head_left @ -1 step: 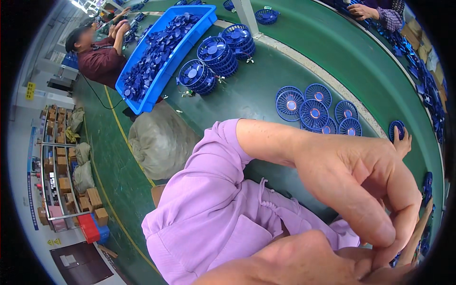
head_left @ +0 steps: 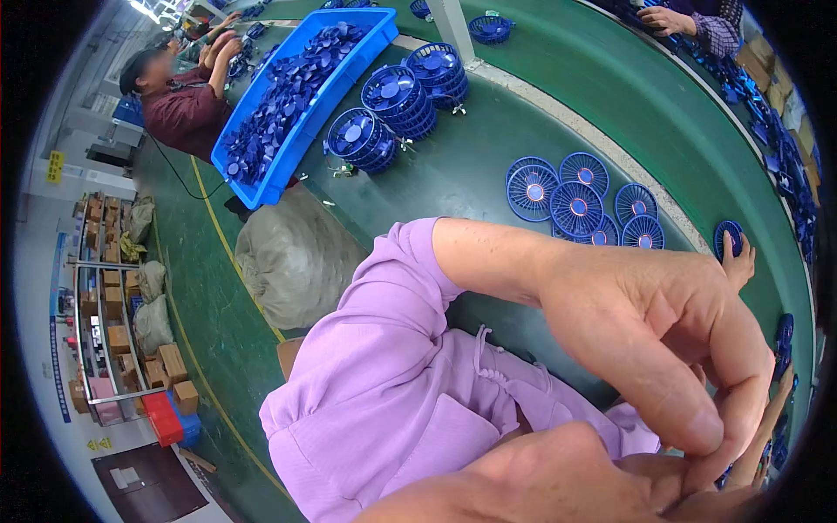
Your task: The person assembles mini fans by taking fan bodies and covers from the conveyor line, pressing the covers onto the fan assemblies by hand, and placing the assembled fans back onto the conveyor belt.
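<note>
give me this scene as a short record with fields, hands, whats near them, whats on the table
left hand: raised close to the camera, fingers curled, fingertips meeting the right hand
right hand: at the lower edge, pressed against the left; anything held is hidden
sleeve: lilac, on the left arm
table: green
flat fan grilles: blue, in a cluster beyond the left arm
stacked fan grilles: blue, three piles by the tray
tray: blue, full of dark blue round parts
co-workers: one by the tray, a hand at top right

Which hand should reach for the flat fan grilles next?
Likely the left hand: it lies nearest the fan grilles, while the right hand sits lower, beneath it, fingers touching.
</note>
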Demonstrator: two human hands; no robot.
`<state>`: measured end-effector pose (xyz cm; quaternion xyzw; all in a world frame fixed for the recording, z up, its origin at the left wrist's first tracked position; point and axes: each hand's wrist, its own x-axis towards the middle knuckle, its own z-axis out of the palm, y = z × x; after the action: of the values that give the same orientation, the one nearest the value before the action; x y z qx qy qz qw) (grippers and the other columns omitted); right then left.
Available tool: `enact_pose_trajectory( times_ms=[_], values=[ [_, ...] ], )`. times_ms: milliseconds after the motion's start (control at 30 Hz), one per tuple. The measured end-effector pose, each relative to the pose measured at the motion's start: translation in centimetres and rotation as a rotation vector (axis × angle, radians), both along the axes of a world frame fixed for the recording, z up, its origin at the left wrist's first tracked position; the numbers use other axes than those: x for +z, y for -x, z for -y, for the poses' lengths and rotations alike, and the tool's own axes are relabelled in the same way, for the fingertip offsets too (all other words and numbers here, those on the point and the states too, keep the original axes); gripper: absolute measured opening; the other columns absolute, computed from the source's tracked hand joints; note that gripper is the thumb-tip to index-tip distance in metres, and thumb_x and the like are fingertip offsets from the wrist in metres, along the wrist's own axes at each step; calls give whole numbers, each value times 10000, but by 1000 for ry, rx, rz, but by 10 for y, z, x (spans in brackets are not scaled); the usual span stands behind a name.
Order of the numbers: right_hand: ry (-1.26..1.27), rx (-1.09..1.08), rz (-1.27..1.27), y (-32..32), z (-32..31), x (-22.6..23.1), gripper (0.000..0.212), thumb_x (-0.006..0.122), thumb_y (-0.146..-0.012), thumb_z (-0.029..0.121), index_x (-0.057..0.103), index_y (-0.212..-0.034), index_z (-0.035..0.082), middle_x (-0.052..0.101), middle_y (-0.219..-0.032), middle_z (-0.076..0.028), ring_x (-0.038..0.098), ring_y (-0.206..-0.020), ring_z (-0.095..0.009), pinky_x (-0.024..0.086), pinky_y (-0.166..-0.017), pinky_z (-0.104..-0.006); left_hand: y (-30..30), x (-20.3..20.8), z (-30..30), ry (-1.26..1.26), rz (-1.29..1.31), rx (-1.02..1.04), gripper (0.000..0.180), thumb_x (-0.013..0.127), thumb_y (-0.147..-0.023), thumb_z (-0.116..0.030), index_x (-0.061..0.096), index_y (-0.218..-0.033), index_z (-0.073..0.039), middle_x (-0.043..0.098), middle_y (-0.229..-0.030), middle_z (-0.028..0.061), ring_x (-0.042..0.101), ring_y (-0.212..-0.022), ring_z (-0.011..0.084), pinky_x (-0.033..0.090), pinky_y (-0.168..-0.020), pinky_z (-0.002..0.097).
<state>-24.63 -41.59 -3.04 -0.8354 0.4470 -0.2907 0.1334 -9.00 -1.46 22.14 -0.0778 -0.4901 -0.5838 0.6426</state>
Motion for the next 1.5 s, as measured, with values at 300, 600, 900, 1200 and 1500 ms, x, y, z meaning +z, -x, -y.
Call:
enact_pose_trajectory(
  times_ms=[300, 600, 900, 1200, 1500],
  values=[
    [229, -19, 63, 3, -2, 1, 517, 787, -680, 322, 643, -1053, -6, 659, -985, -218, 642, -885, -356, 511, -811, -420, 2, -6, -12, 3, -13, 25, 127, 573, -893, -30, 649, -959, 48, 659, -971, 126, 631, -884, 154, 493, -759, 258],
    [75, 5, 185, 22, 52, -19, 502, 763, -699, 83, 575, -1164, 60, 684, -952, -140, 658, -846, -245, 522, -761, -326, 1, -7, -32, 21, 19, 82, 136, 577, -880, -15, 651, -975, 46, 667, -954, 113, 630, -875, 141, 487, -748, 248],
    [-324, 284, 315, -12, -7, 13, 531, 772, -795, 220, 556, -1207, -35, 629, -1078, -136, 590, -957, -177, 460, -878, -285, -5, -3, -70, 153, -20, 100, 158, 601, -870, -38, 655, -995, 41, 681, -943, 89, 635, -838, 112, 485, -704, 232],
    [-157, 387, 110, -23, -91, 5, 452, 745, -804, 251, 603, -1161, 12, 644, -1070, -154, 614, -982, -224, 470, -880, -321, 9, -8, -104, 104, 22, 124, 159, 605, -864, -36, 672, -1000, 13, 664, -973, 92, 631, -867, 124, 503, -682, 240],
    [338, 413, -77, -12, -156, 11, 401, 619, -872, 176, 551, -1225, -2, 585, -1198, -238, 557, -1116, -384, 427, -963, -409, 28, -10, -130, 132, 15, 39, 169, 616, -853, -31, 676, -1007, 2, 651, -995, 95, 625, -894, 130, 510, -682, 251]
  ],
)
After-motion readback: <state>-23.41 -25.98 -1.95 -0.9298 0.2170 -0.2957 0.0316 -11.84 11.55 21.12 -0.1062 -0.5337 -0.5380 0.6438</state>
